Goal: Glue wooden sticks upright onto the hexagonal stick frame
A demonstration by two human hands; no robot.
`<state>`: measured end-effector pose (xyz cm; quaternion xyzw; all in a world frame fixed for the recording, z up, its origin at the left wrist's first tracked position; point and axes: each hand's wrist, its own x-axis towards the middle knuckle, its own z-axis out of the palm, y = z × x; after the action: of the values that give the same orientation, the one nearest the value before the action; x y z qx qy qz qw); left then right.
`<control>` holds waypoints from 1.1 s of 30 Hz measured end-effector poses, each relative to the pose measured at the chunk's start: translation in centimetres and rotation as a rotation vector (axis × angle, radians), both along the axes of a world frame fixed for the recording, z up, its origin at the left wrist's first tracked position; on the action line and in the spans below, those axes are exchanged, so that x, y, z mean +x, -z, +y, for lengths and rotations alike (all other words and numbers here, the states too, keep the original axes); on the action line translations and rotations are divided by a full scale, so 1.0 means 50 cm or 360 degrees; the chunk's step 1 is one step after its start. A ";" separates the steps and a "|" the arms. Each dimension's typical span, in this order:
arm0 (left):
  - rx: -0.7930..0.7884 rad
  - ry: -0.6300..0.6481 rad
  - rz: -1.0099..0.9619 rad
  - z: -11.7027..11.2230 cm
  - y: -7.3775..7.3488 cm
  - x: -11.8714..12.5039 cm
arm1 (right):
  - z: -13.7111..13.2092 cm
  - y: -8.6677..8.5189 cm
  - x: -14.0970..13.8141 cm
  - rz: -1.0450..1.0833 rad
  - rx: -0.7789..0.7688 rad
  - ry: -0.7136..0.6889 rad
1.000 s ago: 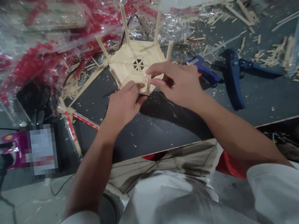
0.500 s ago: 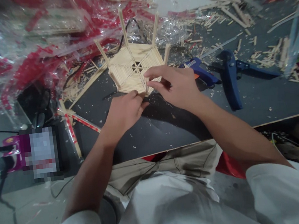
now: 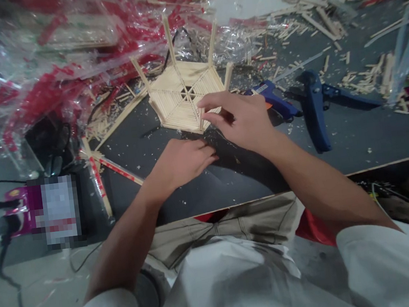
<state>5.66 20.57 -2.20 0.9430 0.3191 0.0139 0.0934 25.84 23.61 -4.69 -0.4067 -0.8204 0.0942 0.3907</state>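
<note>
A hexagonal piece built of thin wooden sticks (image 3: 177, 109) rests on the dark table, with spoke-like lines meeting at a small central hole. Stick posts stand up at its corners. My right hand (image 3: 243, 119) is closed in a pinch at the near corner, thumb and index finger on a short wooden stick (image 3: 201, 120) there. My left hand (image 3: 187, 163) hovers just in front of the piece, apart from it, its fingers loosely extended and nothing visible in them. A blue glue gun (image 3: 280, 103) lies just beyond my right hand.
Blue-handled cutters (image 3: 316, 111) lie on the right. Stick offcuts (image 3: 326, 21) are scattered across the back right. Crumpled red and clear plastic wrapping (image 3: 52, 87) covers the back left. Red-banded stick bundles (image 3: 96, 178) lie left of my left hand, near a purple box (image 3: 35, 207).
My left hand has let go of the near edge of the stick piece and drawn back toward me, slightly right. My right hand keeps its pinch in the same place.
</note>
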 end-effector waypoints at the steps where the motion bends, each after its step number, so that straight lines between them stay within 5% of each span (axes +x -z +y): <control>1: -0.0003 0.0027 -0.0031 0.000 0.002 -0.001 | 0.000 0.001 0.000 0.0005 0.0008 0.0004; 5: 0.0008 -0.0080 -0.0059 0.004 -0.001 -0.007 | 0.000 -0.002 0.000 0.0028 0.0080 -0.0009; 11: 0.0034 -0.0669 -0.0102 0.020 -0.013 -0.019 | -0.004 -0.019 -0.002 0.0070 0.0263 -0.0063; 15: 0.0055 -0.0875 -0.0235 0.027 -0.009 -0.022 | -0.006 -0.026 -0.003 0.0038 0.0245 -0.0027; 23: 0.0010 -0.0836 -0.0349 0.024 -0.003 -0.025 | 0.002 -0.025 0.005 0.0125 0.0416 -0.0049; 33: 0.0068 -0.0816 -0.0384 0.016 -0.012 -0.032 | 0.008 -0.037 0.035 0.0073 0.0396 0.0242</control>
<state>4.04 21.39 -1.60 0.8248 0.5334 0.1558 0.1043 27.58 23.99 -2.83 -0.4139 -0.7834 -0.0289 0.4628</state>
